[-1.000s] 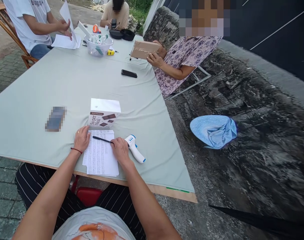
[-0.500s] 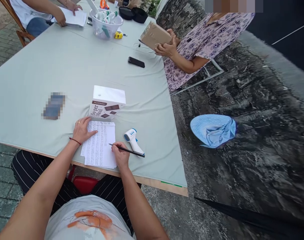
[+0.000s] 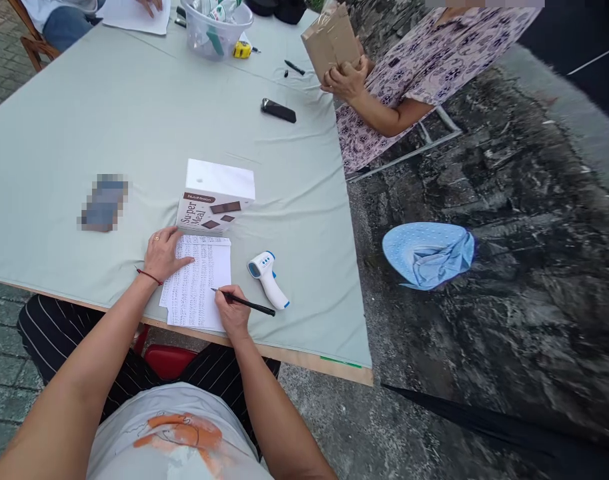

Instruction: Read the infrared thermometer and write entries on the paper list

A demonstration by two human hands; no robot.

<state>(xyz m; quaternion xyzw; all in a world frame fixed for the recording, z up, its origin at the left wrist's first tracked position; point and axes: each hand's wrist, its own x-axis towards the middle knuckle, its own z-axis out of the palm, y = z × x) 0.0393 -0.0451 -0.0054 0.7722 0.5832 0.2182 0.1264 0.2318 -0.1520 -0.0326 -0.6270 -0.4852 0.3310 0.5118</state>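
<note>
Sheets of paper (image 3: 197, 287) covered in rows of small writing lie at the table's near edge. My left hand (image 3: 163, 256) rests flat on their upper left side, thumb stretched out to the right. A black pen (image 3: 254, 305) is pinched in my right hand (image 3: 233, 312), its tip over the right part of the top sheet. Just behind the papers stands a white and brown box (image 3: 217, 193) marked "Super Meal". To the right of my right hand lies a white and blue infrared thermometer (image 3: 269, 279).
A pixelated flat object (image 3: 104, 203) lies at left, a dark phone (image 3: 279, 111) farther back. At the back stand a clear basket (image 3: 209, 41) with bottles and a yellow tape measure (image 3: 242, 49). A person at right holds a cardboard box (image 3: 330, 45). A blue hat (image 3: 428, 255) lies beyond the table.
My right hand with the pen has moved slightly left across the sheet. My left hand stays on the papers. The person at right has tilted the cardboard box. The view has shifted a little.
</note>
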